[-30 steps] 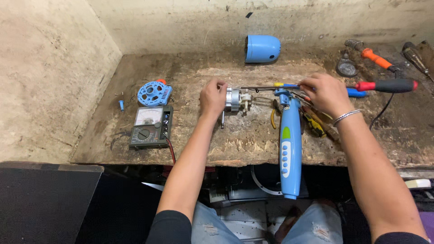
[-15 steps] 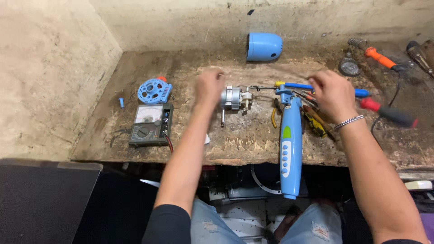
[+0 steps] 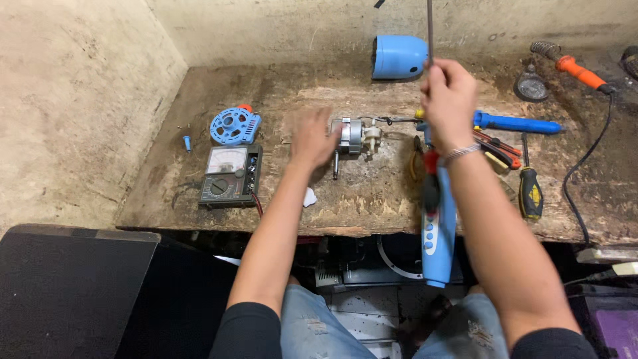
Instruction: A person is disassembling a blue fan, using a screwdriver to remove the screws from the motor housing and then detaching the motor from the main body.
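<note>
My left hand rests against the left side of a small metal motor on the worn wooden bench. Above the bench my right hand is raised, closed around the thin shaft of a long screwdriver. Its red and black handle hangs down below my wrist and its shaft points up. Thin wires run from the motor toward a long blue housing with buttons, which lies over the bench's front edge.
A multimeter and a round blue grille part lie at the left. A blue cap stands at the back wall. To the right lie a blue-handled screwdriver, pliers, a yellow-black screwdriver and an orange soldering iron.
My right hand took the red-handled screwdriver from the right side of the bench and lifted it upright over the blue housing. My left hand stays at the motor.
</note>
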